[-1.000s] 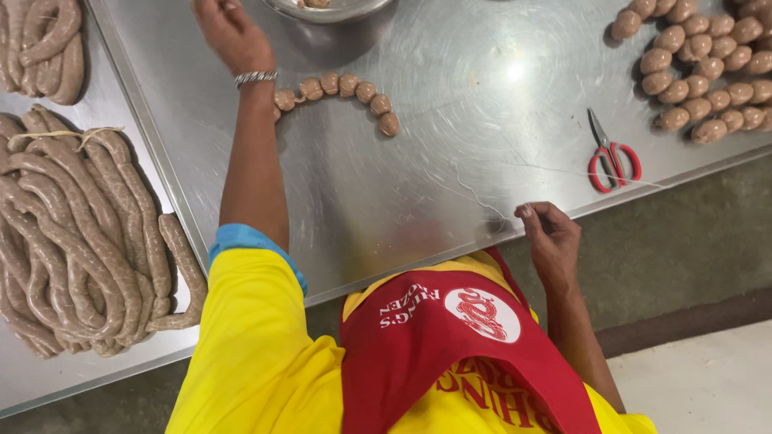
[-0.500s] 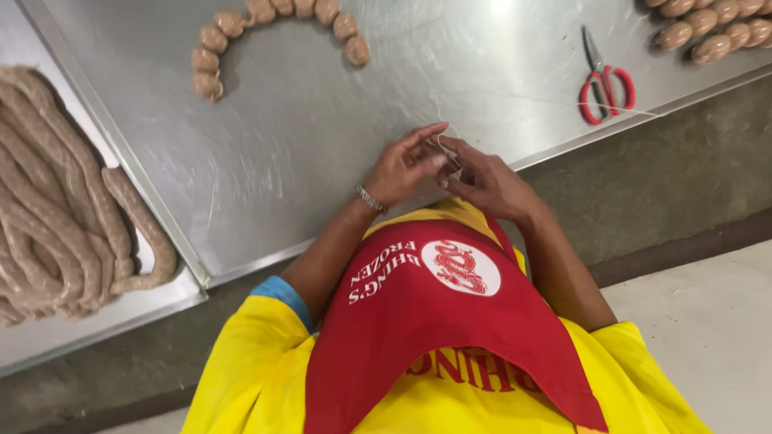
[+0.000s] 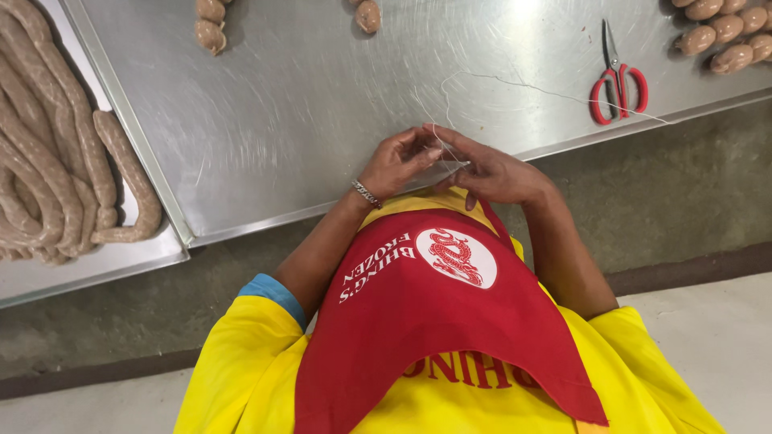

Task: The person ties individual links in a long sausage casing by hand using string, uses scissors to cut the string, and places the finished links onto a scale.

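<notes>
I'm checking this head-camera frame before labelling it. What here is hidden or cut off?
- Thin white thread: its end is hidden between the left hand and right hand.
- Linked tan sausages: cut by the top edge.
- Long raw sausage coils: cut by the left edge.

You see red-handled scissors on the steel table | long uncut sausages on tray, your left | tied links top right

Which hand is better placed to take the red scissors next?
Probably the right hand: the red scissors lie on the steel table on its side, and the left hand would have to cross over it. Both hands pinch the thin string.
</notes>
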